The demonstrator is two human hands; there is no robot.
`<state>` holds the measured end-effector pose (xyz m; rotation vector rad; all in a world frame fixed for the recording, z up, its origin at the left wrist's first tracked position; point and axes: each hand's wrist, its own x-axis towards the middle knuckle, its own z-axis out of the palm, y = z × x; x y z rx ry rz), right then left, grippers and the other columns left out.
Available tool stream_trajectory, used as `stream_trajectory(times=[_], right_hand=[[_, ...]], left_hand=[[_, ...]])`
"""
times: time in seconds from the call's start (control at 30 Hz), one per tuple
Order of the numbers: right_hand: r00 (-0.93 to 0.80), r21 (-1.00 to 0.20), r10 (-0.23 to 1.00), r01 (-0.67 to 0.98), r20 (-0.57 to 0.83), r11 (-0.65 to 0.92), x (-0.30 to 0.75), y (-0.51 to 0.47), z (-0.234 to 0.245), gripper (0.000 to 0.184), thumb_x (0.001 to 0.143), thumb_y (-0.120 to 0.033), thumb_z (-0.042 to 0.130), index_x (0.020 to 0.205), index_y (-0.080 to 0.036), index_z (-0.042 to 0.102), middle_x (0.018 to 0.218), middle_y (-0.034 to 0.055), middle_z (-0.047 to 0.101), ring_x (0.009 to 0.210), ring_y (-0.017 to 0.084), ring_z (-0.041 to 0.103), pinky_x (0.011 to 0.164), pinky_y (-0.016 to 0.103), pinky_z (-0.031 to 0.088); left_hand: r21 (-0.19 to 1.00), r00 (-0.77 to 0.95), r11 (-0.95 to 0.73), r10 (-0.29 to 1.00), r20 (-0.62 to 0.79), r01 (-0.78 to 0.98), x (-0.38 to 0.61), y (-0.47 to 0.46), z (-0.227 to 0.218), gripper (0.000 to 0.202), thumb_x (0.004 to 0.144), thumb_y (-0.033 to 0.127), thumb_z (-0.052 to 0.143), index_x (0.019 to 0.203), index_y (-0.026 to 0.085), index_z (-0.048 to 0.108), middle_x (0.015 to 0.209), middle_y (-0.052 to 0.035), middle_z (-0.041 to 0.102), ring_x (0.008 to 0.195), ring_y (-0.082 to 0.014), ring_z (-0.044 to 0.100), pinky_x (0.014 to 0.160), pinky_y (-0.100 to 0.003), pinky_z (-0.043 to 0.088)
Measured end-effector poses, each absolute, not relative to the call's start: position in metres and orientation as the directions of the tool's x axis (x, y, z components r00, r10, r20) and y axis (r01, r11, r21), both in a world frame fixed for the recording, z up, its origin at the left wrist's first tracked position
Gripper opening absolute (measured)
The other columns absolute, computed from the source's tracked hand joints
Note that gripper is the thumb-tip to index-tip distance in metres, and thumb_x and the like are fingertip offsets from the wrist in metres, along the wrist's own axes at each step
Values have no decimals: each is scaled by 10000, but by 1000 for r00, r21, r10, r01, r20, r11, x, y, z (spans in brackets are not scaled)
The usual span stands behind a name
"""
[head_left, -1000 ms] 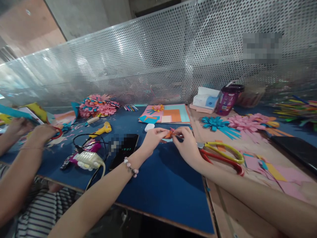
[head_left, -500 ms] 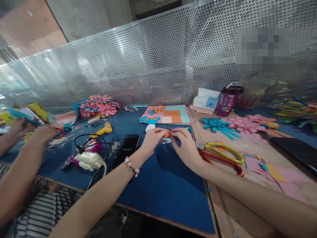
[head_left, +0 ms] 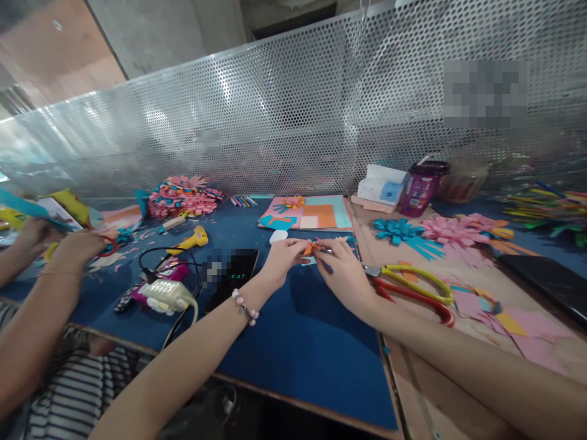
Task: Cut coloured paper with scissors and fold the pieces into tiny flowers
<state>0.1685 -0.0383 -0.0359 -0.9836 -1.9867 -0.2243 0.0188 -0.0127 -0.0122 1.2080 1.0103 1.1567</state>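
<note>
My left hand and my right hand meet over the blue table top, and both pinch a small orange paper piece between their fingertips. A bead bracelet sits on my left wrist. Just right of my right hand lie scissors with yellow and red handles. A black phone with a lit screen lies left of my left wrist.
A stack of coloured paper sheets lies behind my hands. Paper flowers sit far left, more flowers at right. A glue gun, a power strip, a tissue box and a purple cup stand about. Another person's hands work at far left.
My hands have stayed together on the orange piece, with only small shifts of the fingers. The person at left keeps moving paper.
</note>
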Motion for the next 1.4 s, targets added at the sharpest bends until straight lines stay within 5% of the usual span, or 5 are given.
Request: stream_trajectory(times=[0.37, 0.6, 0.83, 1.17, 1.4], right_hand=[[-325, -182, 567, 729, 757, 660, 168, -40, -37, 281, 835, -94, 436, 987, -180, 656, 1105, 112, 577, 1018, 261, 515, 880, 433, 453], [-128, -431, 614, 601, 779, 673, 165, -39, -33, 213, 861, -186, 465, 1032, -172, 592, 1075, 122, 567, 1003, 234, 542, 873, 417, 467], [-18, -775, 868, 441, 496, 452, 168, -32, -29, 247, 834, -360, 528, 953, -159, 608, 914, 101, 638, 810, 216, 598, 716, 370, 493], [31, -853, 893, 313, 449, 418, 170, -33, -26, 213, 848, -346, 469, 871, -171, 588, 846, 74, 644, 791, 197, 587, 724, 347, 455], [54, -859, 896, 312, 441, 405, 170, -32, -28, 191, 855, -334, 451, 872, -179, 562, 870, 75, 636, 804, 198, 578, 736, 355, 446]], left_hand=[[996, 150, -21, 988, 33, -83, 16, -11, -14, 249, 692, 343, 682, 792, 115, 690, 818, -74, 665, 709, -120, 616, 653, -236, 509], [993, 124, -75, 989, 87, -95, 16, -12, -11, 288, 690, 372, 681, 822, 116, 692, 865, -90, 668, 754, -139, 608, 665, -265, 506], [990, 135, -84, 986, 100, -114, 18, -15, -11, 309, 677, 375, 693, 872, 136, 702, 928, -94, 666, 847, -170, 599, 663, -263, 486], [999, 217, -31, 976, 27, 16, 16, -15, -9, 321, 686, 381, 693, 910, 150, 696, 955, -98, 666, 889, -174, 588, 631, -235, 438], [959, 268, -197, 953, 139, 205, 17, -15, -5, 270, 729, 362, 645, 871, 138, 694, 877, -85, 675, 799, -155, 585, 599, -233, 433]])
